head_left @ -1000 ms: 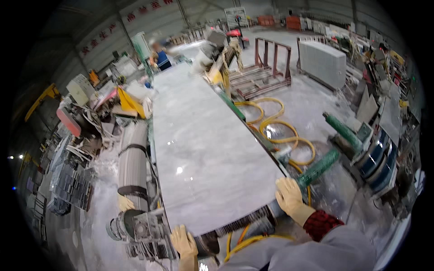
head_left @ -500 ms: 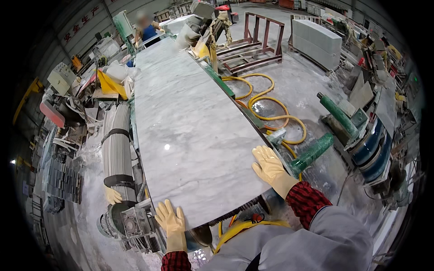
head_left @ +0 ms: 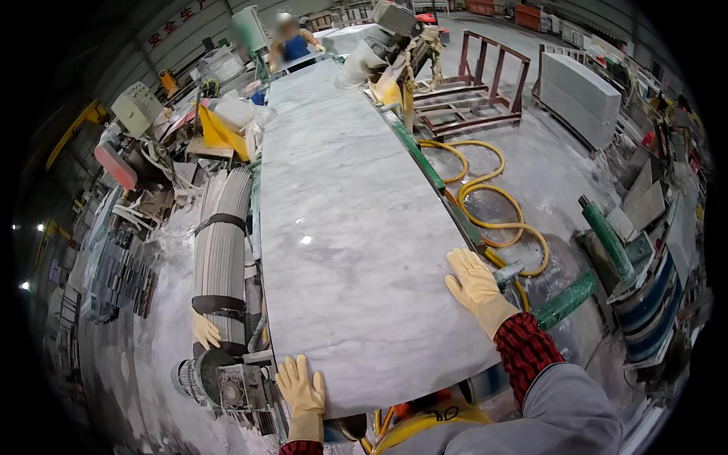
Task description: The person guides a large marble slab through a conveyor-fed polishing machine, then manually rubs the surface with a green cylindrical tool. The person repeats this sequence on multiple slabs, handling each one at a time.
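Note:
A long white-grey veined stone slab stretches away from me, its polished face up. My left hand, in a cream rubber glove, lies on its near left corner with fingers spread. My right hand, gloved alike, rests flat on the near right edge, fingers forward and thumb apart. Neither hand is wrapped round anything. Another cream glove is beside a strapped grey ribbed bellows-like cover on the left. The slab hides most of the machine frame beneath it.
A motor stands by my left hand. Green rollers and a coiled yellow hose are on the right. Beyond are a dark red metal rack and a white block stack. A person stands at the slab's far end.
The view has swung, so the scene sits farther right and lower. The slab's near edge now covers more of the dark strip under it. Both hands stay flat on the slab.

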`<state>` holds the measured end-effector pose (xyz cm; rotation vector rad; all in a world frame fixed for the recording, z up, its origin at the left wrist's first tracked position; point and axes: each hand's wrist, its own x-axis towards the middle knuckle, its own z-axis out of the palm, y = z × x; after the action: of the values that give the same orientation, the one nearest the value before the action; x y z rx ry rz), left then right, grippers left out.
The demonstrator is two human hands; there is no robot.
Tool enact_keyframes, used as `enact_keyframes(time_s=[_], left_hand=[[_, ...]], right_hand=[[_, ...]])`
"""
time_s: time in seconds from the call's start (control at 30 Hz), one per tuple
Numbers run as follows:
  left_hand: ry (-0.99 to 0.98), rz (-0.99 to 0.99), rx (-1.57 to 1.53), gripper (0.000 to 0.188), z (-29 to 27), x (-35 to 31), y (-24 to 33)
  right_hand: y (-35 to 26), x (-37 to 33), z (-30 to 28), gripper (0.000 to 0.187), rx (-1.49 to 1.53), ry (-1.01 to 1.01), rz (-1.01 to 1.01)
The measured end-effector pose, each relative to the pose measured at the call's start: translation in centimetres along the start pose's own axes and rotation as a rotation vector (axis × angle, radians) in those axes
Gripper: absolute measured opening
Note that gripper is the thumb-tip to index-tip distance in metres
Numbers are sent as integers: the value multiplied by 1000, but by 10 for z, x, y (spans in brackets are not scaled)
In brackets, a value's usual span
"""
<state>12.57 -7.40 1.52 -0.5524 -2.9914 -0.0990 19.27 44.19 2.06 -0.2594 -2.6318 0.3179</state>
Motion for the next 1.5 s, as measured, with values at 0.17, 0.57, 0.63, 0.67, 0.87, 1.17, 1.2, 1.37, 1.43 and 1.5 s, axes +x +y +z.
enact_keyframes(time_s=[0.17, 0.57, 0.63, 0.67, 0.87, 1.17, 1.2, 1.37, 1.43, 1.5], left_hand=[[-43, -18, -28, 68, -5, 3, 2], [75, 15, -120, 66, -2, -4, 3], [95, 30, -130, 65, -2, -5, 2], [131, 41, -133, 64, 8, -5, -1], [115, 172, -143, 64, 15, 21, -20], [145, 99, -142, 61, 29, 67, -26], [156, 98, -133, 61, 34, 72, -32], [155, 126, -162, 60, 23, 75, -25], [186, 145, -167, 60, 25, 74, -28], [222, 157, -184, 59, 32, 75, -30]], right_hand=[[13, -3, 13, 56, 2, 25, 1], [-34, -148, -38, 62, -113, 101, 146], [-38, -167, -34, 64, -119, 198, 196], [-37, -174, -34, 66, -152, 212, 193], [-46, -207, -43, 63, -282, 197, 209], [-68, -232, -62, 59, -266, 126, 355], [-72, -233, -62, 58, -269, 117, 374], [-78, -238, -70, 60, -237, 71, 439], [-76, -240, -66, 60, -232, 84, 423], [-74, -242, -63, 60, -255, 99, 409]])
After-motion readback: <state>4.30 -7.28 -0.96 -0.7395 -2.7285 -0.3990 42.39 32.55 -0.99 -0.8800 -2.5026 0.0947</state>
